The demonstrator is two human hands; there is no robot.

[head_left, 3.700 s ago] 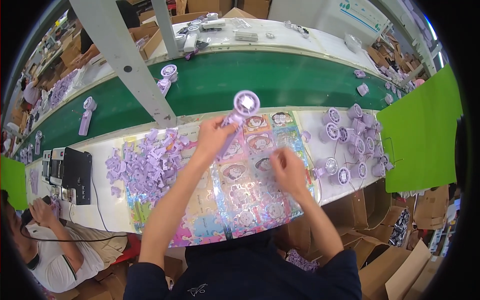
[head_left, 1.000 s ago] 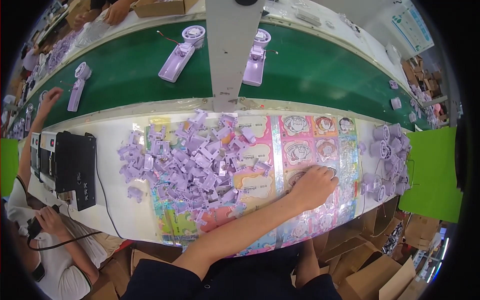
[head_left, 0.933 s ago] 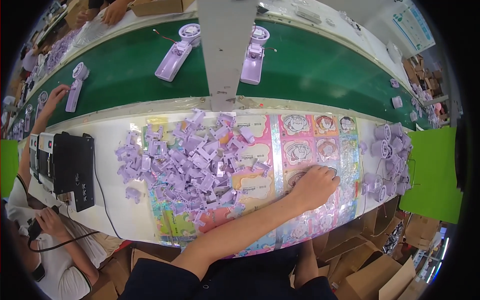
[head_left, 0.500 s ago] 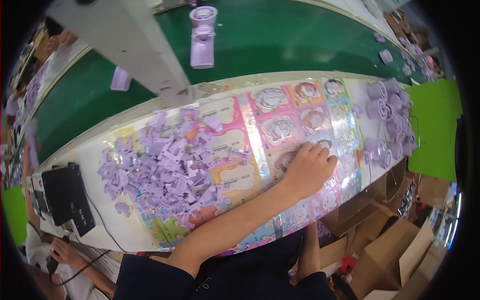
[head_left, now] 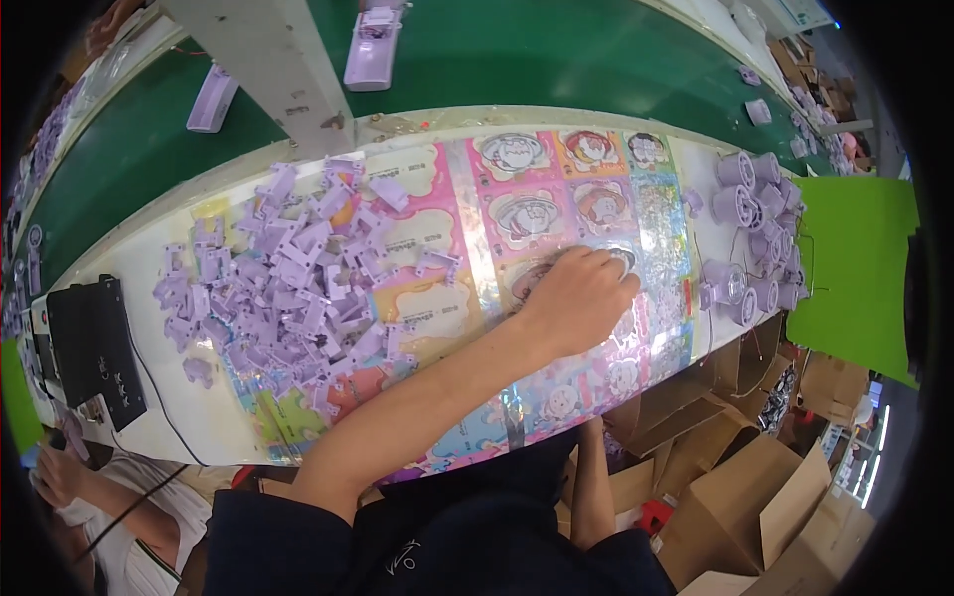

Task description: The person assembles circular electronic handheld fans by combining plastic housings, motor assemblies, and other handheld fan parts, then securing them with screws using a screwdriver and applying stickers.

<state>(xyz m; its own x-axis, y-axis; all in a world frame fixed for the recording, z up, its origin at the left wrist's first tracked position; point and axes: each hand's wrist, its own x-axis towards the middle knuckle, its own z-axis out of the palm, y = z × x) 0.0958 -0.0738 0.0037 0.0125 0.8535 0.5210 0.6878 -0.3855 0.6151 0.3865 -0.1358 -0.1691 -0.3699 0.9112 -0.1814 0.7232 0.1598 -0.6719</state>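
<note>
My left hand [head_left: 584,301] rests on a glossy mat with pink and pastel cartoon pictures [head_left: 427,308]. Its fingers are curled down against the mat, the tips tucked out of sight, so whatever they may hold is hidden. To the left of the hand lies a large loose pile of small lilac plastic parts [head_left: 298,268]. My right forearm [head_left: 593,482] drops behind the table's near edge, and that edge hides the right hand.
Lilac round housings [head_left: 735,204] with thin wires cluster at the table's right end, beside a bright green panel [head_left: 860,278]. A black box device [head_left: 99,348] with a cable sits at the left. Beyond runs a green conveyor belt [head_left: 517,60]. Cardboard boxes [head_left: 735,497] stand below right; a co-worker's hand [head_left: 65,472] is lower left.
The whole view has shifted, so the table and belt appear higher and farther left. My left hand keeps its curled pose at about the same spot on the mat.
</note>
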